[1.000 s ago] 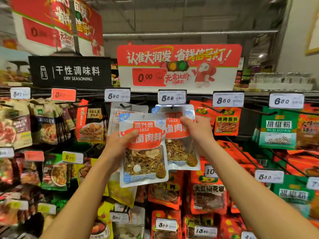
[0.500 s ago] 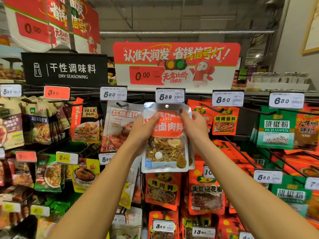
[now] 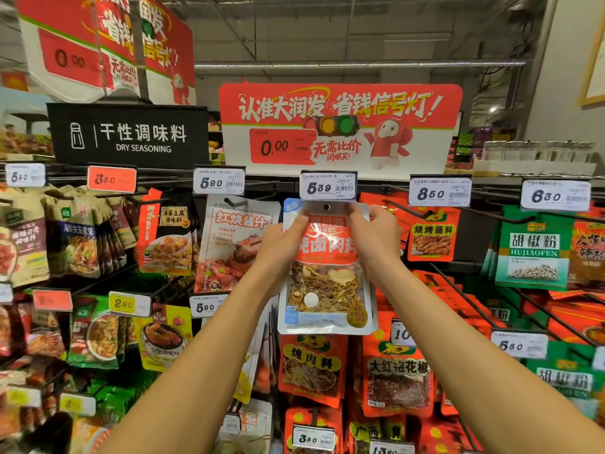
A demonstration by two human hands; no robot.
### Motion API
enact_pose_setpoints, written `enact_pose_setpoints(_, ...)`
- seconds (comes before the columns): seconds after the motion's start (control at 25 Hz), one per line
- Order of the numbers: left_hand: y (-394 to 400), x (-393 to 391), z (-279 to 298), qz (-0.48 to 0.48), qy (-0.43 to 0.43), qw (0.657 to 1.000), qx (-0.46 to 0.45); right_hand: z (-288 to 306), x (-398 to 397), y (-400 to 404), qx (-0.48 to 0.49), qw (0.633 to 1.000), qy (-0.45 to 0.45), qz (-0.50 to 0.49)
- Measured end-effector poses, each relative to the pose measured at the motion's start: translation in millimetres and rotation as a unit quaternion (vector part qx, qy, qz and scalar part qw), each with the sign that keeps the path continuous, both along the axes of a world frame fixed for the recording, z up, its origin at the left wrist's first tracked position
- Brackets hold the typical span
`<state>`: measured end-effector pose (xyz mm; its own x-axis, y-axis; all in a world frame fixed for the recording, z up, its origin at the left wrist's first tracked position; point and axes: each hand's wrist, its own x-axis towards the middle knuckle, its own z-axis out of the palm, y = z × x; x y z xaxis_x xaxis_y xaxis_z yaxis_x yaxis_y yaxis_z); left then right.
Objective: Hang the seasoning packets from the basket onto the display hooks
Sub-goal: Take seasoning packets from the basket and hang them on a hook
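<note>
Two hands point(image 3: 330, 244) on packet point(image 3: 327, 290), perhaps hooked

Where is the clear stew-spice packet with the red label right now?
In the head view, centre: the packet hangs just below the 5.89 price tag, held at its top by the left hand and right hand.

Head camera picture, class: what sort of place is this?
Most likely a supermarket's dry seasoning aisle: a black DRY SEASONING sign, price tags such as 5.89, and seasoning packets hanging on display hooks.
</note>
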<state>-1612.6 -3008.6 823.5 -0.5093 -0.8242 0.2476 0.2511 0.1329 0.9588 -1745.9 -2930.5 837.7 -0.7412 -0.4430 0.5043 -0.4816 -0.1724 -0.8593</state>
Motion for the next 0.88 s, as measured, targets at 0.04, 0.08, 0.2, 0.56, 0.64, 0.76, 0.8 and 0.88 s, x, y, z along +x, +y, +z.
enact_pose_setpoints(0.04, 1, 0, 1, 0.001, -0.006, 1.0, 0.003, 3, 0, -1, 0.007, 1.0, 0.008, -0.01)
enact_pose_setpoints(0.08, 1, 1, 1, 0.003, -0.011, 1.0, 0.001, 4, 0, 0, 0.014, 1.0, 0.013, -0.014)
enact_pose_setpoints(0.2, 1, 11, -15, 0.075, -0.042, 0.991, -0.107, -6, -1, 10, 0.037, 0.999, 0.013, 0.003)
enact_pose_setpoints(0.56, -13, -6, -51, 0.106, -0.149, 0.974, -0.135, -48, 4, -15, 0.099, 0.993, 0.071, 0.01)
enact_pose_setpoints(0.64, -24, -20, -43, 0.123, -0.179, 0.968, -0.127, -44, -8, -27, 0.142, 0.989, 0.046, 0.009)
enact_pose_setpoints(0.76, -34, -37, -44, 0.148, -0.235, 0.955, -0.106, -48, -21, -37, 0.198, 0.98, 0.017, 0.025)
enact_pose_setpoints(0.8, -36, -40, -44, 0.15, -0.24, 0.954, -0.101, -50, -25, -39, 0.21, 0.977, 0.007, 0.033)
enact_pose_setpoints(0.88, -36, -41, -43, 0.152, -0.239, 0.954, -0.103, -55, -32, -37, 0.199, 0.979, -0.018, 0.049)
